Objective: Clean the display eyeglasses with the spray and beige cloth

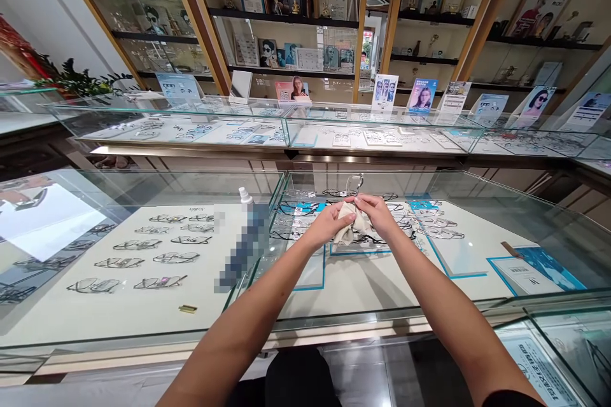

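My left hand (330, 226) is closed around a cream-coloured cloth (352, 224), its fingers pressed into the folds. My right hand (376, 211) meets it at the upper edge of the cloth, fingers pinched. A pair of eyeglasses (354, 183) sticks up between the two hands, one lens showing above the fingertips. The cloth hides the rest of that frame. Both hands are held over a glass display case (377, 317). Rows of eyeglass frames (443, 224) lie inside the case beneath them.
A spray bottle (245, 196) with a white cap, its body blurred out, stands left of my hands. More eyeglasses (138, 244) lie in rows in the left case, near a small gold piece (188, 309). Another glass counter (305, 119) with upright cards runs behind.
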A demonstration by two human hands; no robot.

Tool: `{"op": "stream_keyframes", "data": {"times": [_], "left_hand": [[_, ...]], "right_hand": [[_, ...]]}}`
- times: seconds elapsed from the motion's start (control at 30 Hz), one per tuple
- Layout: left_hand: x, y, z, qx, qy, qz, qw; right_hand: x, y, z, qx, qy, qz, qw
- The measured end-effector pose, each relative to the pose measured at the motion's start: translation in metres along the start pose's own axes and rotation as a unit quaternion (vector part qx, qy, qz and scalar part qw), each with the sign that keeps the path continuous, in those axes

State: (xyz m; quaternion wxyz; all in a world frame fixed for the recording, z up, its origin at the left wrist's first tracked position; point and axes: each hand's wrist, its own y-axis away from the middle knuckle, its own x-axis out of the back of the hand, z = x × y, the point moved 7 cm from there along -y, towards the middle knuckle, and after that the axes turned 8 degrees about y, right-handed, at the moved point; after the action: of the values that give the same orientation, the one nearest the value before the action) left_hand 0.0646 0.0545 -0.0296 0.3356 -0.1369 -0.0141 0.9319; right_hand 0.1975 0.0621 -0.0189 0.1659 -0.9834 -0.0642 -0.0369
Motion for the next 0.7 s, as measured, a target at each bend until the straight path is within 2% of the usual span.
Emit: {"op": "stream_keyframes", "data": {"times": [0.23,0.53,0.7], "left_hand": [[0.004,0.000,0.002,-0.007,0.013,0.019,1.000],[0.014,-0.004,0.002,-0.006,0.008,-0.011,1.000],[0.019,-0.003,0.002,-0.011,0.003,-0.006,1.000]], "right_hand": [[-0.001,0.000,0.001,-0.010,-0.038,0.018,0.999],[-0.007,0.001,-0.015,-0.002,-0.028,0.049,0.998],[-0.009,-0.002,-0.013,-0.010,-0.037,0.048,0.998]]}}
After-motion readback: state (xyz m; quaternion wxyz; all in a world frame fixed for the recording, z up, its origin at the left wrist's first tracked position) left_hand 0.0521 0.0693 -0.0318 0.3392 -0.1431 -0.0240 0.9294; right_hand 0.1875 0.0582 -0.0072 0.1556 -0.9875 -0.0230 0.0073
